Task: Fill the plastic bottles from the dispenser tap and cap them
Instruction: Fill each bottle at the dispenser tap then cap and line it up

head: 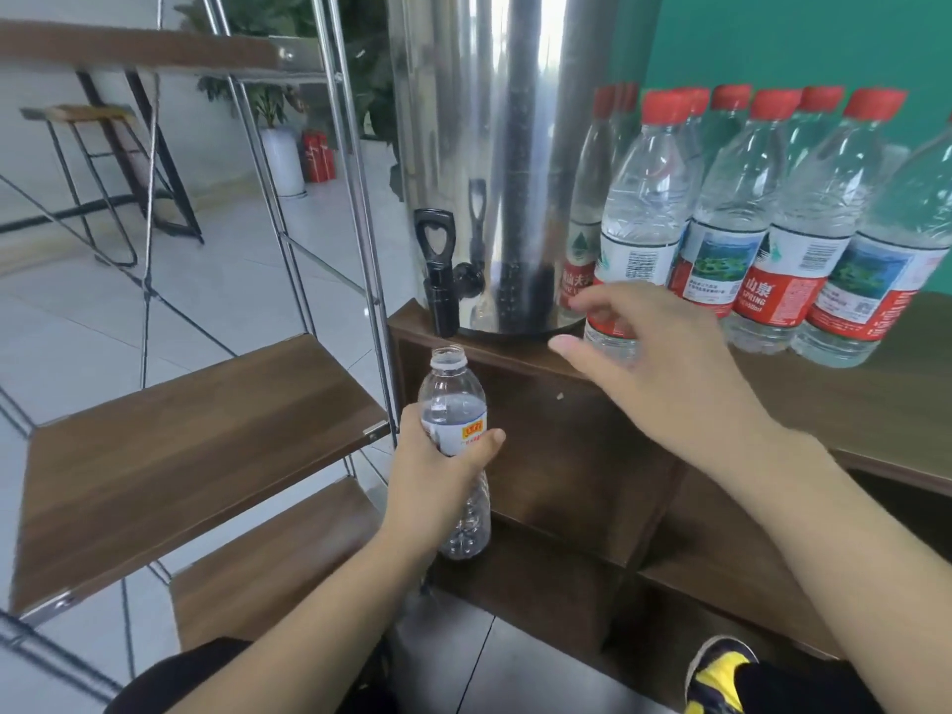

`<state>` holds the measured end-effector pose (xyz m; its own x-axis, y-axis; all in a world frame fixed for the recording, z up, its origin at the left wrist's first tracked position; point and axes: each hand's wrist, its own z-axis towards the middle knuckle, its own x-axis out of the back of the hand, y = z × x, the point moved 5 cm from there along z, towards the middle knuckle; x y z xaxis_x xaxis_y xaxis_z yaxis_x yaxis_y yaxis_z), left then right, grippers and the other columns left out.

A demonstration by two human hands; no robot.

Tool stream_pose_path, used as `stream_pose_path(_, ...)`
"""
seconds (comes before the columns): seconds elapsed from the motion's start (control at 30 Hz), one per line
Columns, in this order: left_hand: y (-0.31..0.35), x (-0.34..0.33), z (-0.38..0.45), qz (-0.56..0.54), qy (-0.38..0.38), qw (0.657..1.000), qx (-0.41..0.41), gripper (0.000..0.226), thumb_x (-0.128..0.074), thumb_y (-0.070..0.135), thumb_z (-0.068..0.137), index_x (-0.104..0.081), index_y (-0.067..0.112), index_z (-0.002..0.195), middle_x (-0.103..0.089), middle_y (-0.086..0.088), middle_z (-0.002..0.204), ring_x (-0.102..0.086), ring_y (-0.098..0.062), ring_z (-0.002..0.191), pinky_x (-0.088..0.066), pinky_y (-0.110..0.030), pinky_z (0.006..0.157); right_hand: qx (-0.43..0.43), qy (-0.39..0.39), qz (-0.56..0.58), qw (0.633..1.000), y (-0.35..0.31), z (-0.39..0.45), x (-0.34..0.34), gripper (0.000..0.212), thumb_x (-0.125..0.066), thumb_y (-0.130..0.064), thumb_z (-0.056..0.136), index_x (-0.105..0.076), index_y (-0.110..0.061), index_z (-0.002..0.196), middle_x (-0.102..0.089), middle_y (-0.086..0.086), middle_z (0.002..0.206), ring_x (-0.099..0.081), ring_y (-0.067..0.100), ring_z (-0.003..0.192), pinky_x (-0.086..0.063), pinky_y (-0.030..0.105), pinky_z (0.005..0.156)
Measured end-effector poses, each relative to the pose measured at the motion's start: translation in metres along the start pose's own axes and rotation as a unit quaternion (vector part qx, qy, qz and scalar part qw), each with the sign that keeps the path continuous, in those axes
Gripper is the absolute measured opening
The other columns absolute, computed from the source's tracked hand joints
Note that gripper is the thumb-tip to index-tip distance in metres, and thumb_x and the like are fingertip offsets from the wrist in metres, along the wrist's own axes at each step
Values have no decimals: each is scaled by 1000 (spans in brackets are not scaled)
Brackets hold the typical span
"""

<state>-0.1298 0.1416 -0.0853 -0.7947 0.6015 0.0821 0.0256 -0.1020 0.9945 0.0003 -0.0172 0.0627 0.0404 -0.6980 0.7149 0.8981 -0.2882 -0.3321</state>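
While left hand (438,471) grips bottle (456,404), right hand (659,368) reaches.

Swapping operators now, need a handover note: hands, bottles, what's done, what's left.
Left hand grips the uncapped bottle upright, mouth just below the tap; little water inside.
Right hand is open, holds nothing, hovering in front of the capped bottles on the cabinet top beside the dispenser.
Done: bottle positioned.
Left: open tap, fill, cap. Its cap is not in view.
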Motion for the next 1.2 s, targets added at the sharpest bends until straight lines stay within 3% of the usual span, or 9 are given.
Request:
stream_pose_path(0.2,17,5,10,43,37,997,-45,49,-86,37,79,-53,31,115,-70,11,97,-68,-3,86,-55,-28,79,48,-13,60,997,-61,73,-20,49,-65,-47,95,-60,-21,136,-62,-10,112,-54,0,91,-36,3,78)
stream_pose_path(0.3,20,5,13,33,45,997,-57,49,-87,36,78,-56,30,115,-71,12,96,-68,1,85,-54,-25,79,68,-20,65,995,-77,92,-26,22,-64,-38,98,-71,-17,102,-56,-17,82,-52,-4,74,-34,1,69)
stream_pose_path(0.4,21,6,15,22,51,996,-69,49,-88,34,78,-57,29,115,-71,13,97,-68,2,86,-54,-23,79,86,30,81,993,-78,95,-31,22,-67,-30,96,-74,-13,84,-52,-13,70,-47,-5,66,-33,5,66)
stream_pose_path(0.53,21,6,18,18,51,995,-79,50,-89,33,77,-56,32,115,-71,17,99,-68,2,90,-58,-31,87,184,98,61,976,-83,79,-35,18,-69,-22,94,-80,-8,99,-64,4,85,-50,9,81,-35,14,75)
stream_pose_path(0.7,18,4,22,12,47,995,-82,51,-89,34,76,-56,34,114,-71,15,101,-68,-1,92,-58,-35,89,292,68,27,953,-77,51,-46,28,-70,-22,93,-75,-3,113,-66,10,102,-59,23,97,-46,23,89)
stream_pose_path(0.83,19,2,24,22,43,995,-83,49,-88,31,78,-53,37,113,-70,16,102,-67,3,92,-54,-23,83,208,68,51,974,-47,33,-38,36,-71,-30,95,-70,-12,126,-64,3,120,-58,13,110,-45,22,98)
stream_pose_path(0.93,23,2,27,48,39,995,-83,49,-87,31,79,-54,31,115,-69,14,102,-66,5,89,-52,-17,77,143,76,54,985,-15,17,-28,31,-66,-34,98,-72,-14,121,-65,-2,113,-55,3,99,-47,21,93)
stream_pose_path(1.03,24,1,31,62,39,994,-80,48,-87,29,78,-54,27,113,-70,12,98,-67,4,84,-51,-17,74,79,79,32,993,22,-3,-18,30,-60,-37,99,-73,-14,114,-66,-6,105,-54,4,101,-39,9,93)
stream_pose_path(1.2,20,1,36,69,61,993,-79,45,-88,25,77,-54,32,105,-70,12,95,-67,4,82,-51,-21,76,-47,80,-29,995,77,-25,-1,33,-56,-44,99,-72,-16,101,-67,-3,95,-51,8,94,-39,26,78)
